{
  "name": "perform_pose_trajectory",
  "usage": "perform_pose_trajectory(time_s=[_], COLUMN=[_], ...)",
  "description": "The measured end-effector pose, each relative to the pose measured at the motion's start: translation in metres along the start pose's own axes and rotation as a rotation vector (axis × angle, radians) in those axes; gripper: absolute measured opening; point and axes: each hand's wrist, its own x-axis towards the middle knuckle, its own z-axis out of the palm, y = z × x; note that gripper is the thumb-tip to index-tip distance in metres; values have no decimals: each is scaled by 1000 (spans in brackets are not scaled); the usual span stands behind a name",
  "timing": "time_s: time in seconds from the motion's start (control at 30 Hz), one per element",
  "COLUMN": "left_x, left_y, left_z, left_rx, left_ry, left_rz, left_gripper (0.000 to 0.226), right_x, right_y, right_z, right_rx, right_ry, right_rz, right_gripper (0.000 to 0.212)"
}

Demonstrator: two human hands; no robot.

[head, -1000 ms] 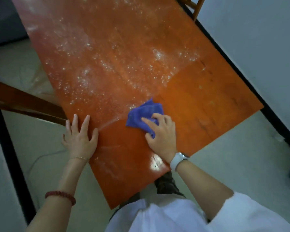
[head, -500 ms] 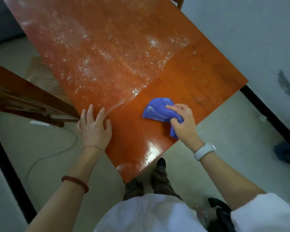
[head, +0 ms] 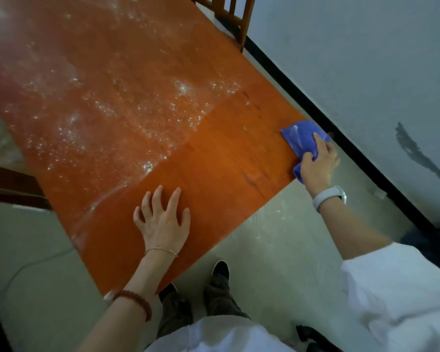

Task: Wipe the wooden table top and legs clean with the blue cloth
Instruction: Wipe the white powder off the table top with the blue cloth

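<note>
1. 2 bare hands are on the orange-brown wooden table top (head: 214, 153): the right hand (head: 318, 161) curls its fingers and thumb around a crumpled blue cloth (head: 300, 138) at the table's right corner, pressing it to the wood by the edge.
2. The left hand (head: 163, 219) lies palm down with fingers spread on the near, shiny part of the top, holding nothing.
3. White soapy foam (head: 92, 102) covers the far and left part of the top, well apart from the cloth.
4. A white wristband (head: 329, 196) sits on the right wrist; a red bead bracelet (head: 135, 301) and a thin chain circle the left forearm.
5. A wooden slatted chair (head: 234, 16) stands at the table's far edge beside the grey wall (head: 366, 59).
6. Dark shoes (head: 220, 269) stand on the pale floor below the near edge.
</note>
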Motion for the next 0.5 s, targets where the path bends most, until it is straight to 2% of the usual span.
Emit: perform_pose_trajectory(time_s=[0.13, 0.2, 0.27, 0.33, 0.4, 0.43, 0.5], left_x=[3, 3, 4, 4, 5, 5, 5], left_y=[-3, -3, -5, -8, -10, -12, -16], left_z=[2, 1, 1, 1, -2, -3, -5], left_rx=[27, 25, 34, 43, 30, 22, 24], left_ry=[24, 36, 32, 36, 51, 47, 47], left_rz=[-12, -14, -13, 7, 19, 18, 33], left_gripper=[46, 45, 44, 44, 42, 41, 39], right_x=[8, -27, -82, -131, -142, -132, -96], right_y=[-3, -11, -23, -29, -31, -31, -25], right_z=[13, 27, 39, 42, 32, 25, 14], right_rx=[-219, -246, -129, 39, 220, 270, 272], right_ry=[-71, -95, -223, -477, -657, -626, -383], right_rz=[-22, -222, -499, -736, -723, -665, -541], right_gripper=[50, 50, 49, 45, 46, 48, 50])
